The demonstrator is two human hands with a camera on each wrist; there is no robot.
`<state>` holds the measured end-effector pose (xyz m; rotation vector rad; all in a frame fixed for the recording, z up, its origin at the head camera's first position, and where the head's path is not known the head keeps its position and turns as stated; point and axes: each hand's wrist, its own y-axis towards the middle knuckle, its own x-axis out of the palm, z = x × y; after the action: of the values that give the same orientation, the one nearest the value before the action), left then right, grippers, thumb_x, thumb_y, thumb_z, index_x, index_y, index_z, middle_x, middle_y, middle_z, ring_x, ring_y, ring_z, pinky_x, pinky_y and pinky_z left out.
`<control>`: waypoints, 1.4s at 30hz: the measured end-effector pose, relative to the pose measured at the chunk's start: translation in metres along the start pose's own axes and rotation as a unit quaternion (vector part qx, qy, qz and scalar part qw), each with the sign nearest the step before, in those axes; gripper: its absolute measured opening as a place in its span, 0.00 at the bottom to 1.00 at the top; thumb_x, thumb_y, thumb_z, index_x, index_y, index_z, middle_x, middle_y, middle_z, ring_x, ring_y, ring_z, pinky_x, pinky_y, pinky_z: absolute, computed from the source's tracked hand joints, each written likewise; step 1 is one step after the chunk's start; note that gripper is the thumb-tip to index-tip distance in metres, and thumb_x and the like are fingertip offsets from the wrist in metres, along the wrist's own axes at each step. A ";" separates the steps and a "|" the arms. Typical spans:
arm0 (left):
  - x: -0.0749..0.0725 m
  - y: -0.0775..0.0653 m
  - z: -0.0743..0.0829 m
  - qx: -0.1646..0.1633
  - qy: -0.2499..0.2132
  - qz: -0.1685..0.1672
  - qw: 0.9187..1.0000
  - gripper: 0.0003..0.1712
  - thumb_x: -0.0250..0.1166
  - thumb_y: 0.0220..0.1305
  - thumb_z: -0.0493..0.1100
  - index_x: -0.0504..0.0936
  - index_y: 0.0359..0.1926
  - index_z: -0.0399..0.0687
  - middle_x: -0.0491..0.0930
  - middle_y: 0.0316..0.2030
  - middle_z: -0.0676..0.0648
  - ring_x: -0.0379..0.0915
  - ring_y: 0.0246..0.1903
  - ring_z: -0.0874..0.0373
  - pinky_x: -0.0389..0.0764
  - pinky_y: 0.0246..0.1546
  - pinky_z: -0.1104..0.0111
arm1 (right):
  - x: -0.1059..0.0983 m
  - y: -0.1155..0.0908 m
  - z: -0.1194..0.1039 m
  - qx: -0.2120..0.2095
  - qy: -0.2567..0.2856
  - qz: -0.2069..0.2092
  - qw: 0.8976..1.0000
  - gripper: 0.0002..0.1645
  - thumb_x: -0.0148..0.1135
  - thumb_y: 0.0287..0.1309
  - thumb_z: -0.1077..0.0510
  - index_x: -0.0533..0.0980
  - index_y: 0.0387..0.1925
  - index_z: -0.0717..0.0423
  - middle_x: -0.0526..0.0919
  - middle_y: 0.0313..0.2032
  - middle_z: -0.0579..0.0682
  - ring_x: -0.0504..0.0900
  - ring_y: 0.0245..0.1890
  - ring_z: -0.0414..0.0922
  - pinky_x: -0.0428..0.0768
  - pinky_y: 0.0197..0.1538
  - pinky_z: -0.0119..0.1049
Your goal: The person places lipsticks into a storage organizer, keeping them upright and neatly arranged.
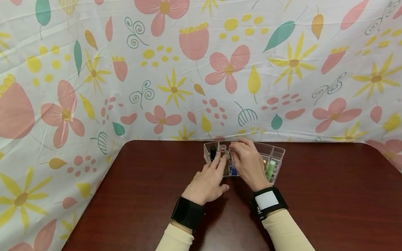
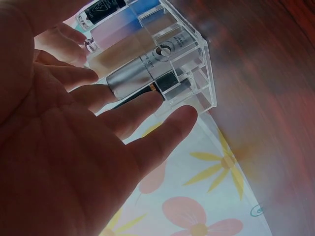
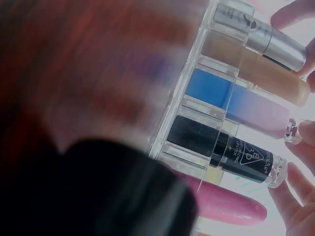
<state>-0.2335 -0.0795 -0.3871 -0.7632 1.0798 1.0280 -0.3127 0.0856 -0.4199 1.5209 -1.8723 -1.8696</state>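
Observation:
A clear acrylic organizer (image 1: pixel 279 154) holds upright cosmetic tubes on the brown table. My left hand (image 1: pixel 205 183) reaches over its left part, fingers straight and spread beside a silver tube (image 2: pixel 130 78) and a beige tube (image 3: pixel 275 78). My right hand (image 1: pixel 250 163) bends over the middle, fingertips together. In the right wrist view, its fingers pinch the clear cap of a black lipstick (image 3: pixel 248 157) standing in a slot. Beside that stands a blue-and-pink tube (image 3: pixel 258 110) with a jewelled cap, a fingertip right at it. A pink tube (image 3: pixel 231 204) leans on the other side.
In the organizer's right end stands a green tube (image 1: pixel 271 169); a black item (image 1: pixel 213 153) stands in its left corner. Close behind, a flower-patterned cloth (image 1: pixel 234 109) hangs along the back edge of the table (image 1: pixel 146 174). The black wrist straps (image 1: pixel 188 213) sit near the front.

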 end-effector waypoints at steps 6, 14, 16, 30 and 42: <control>0.002 0.002 0.001 -0.007 0.002 -0.002 1.000 0.51 0.63 0.72 0.54 0.41 0.83 0.55 0.40 0.82 0.44 0.56 0.76 0.39 0.74 0.64 0.44 | -0.002 -0.002 0.002 -0.002 -0.016 -0.048 0.999 0.14 0.55 0.70 0.68 0.84 0.49 0.61 0.84 0.56 0.61 0.76 0.64 0.57 0.79 0.62 0.52; 0.001 0.001 0.003 -0.006 -0.003 -0.006 1.000 0.51 0.63 0.72 0.54 0.41 0.83 0.55 0.39 0.83 0.44 0.55 0.77 0.39 0.73 0.65 0.43 | -0.007 -0.003 0.002 0.018 -0.027 -0.093 0.995 0.20 0.52 0.68 0.71 0.83 0.55 0.59 0.74 0.65 0.68 0.68 0.69 0.64 0.80 0.60 0.56; 0.002 0.002 0.002 -0.006 -0.005 -0.007 1.000 0.51 0.63 0.72 0.54 0.41 0.83 0.55 0.39 0.83 0.44 0.55 0.77 0.39 0.73 0.65 0.42 | -0.009 -0.003 0.001 0.023 -0.022 -0.100 0.995 0.20 0.52 0.67 0.71 0.83 0.54 0.59 0.73 0.66 0.68 0.67 0.70 0.64 0.79 0.60 0.57; -0.002 -0.001 0.000 -0.002 -0.031 -0.004 1.000 0.49 0.63 0.72 0.53 0.44 0.82 0.55 0.39 0.83 0.44 0.52 0.78 0.39 0.70 0.67 0.41 | -0.048 0.006 -0.005 0.074 0.013 -0.151 0.986 0.21 0.56 0.69 0.67 0.78 0.61 0.60 0.68 0.70 0.68 0.64 0.71 0.66 0.75 0.62 0.61; -0.039 -0.020 0.015 0.047 -0.001 0.078 0.996 0.42 0.65 0.71 0.53 0.58 0.79 0.50 0.52 0.80 0.40 0.57 0.77 0.41 0.70 0.69 0.44 | -0.116 0.020 -0.018 0.071 0.032 -0.069 0.995 0.15 0.61 0.70 0.60 0.82 0.55 0.54 0.87 0.49 0.53 0.87 0.38 0.47 0.79 0.32 0.41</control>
<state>-0.2151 -0.0844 -0.3454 -0.6090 1.1924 1.1007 -0.2537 0.1454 -0.3356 1.7742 -1.9563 -1.7491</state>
